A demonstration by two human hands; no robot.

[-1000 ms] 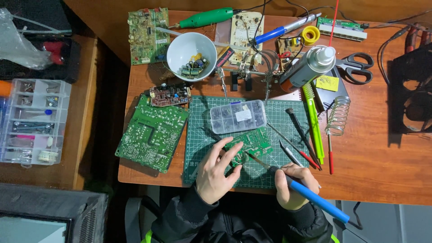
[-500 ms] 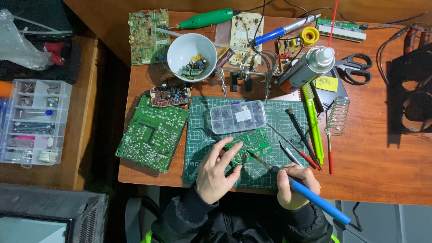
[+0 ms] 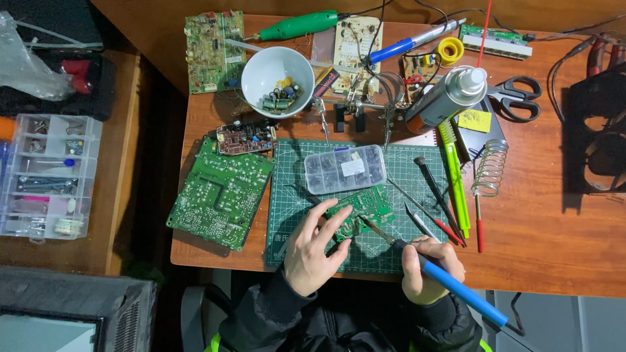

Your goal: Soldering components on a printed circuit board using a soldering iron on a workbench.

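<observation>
While the green cutting mat [image 3: 287, 195] serves as the landmark, items read from left to right. Far left of the mat, on a side table, sits a clear compartment organiser [image 3: 49, 176]. Just left of the mat, partly over its edge, lies a large green circuit board [image 3: 222, 192], with a white bowl of capacitors [image 3: 277, 81] beyond the mat's far left corner. On the mat's near half lies the small green circuit board [image 3: 362, 208]. The left hand [image 3: 313, 251] rests on the mat, its fingers curled and fingertips pinching the board's left edge. A clear parts box [image 3: 344, 168] sits on the mat just beyond this board. The right hand [image 3: 427, 270], at the mat's near right corner, is closed around the blue handle of a soldering iron [image 3: 450, 280], whose tip meets the small board. Right of the mat stand a spray can [image 3: 447, 98] and a coiled iron stand [image 3: 492, 168].

Likely hazards: the hot tip works close to the left fingertips, so a slip could burn them; a shifting board could bridge adjacent joints.
</observation>
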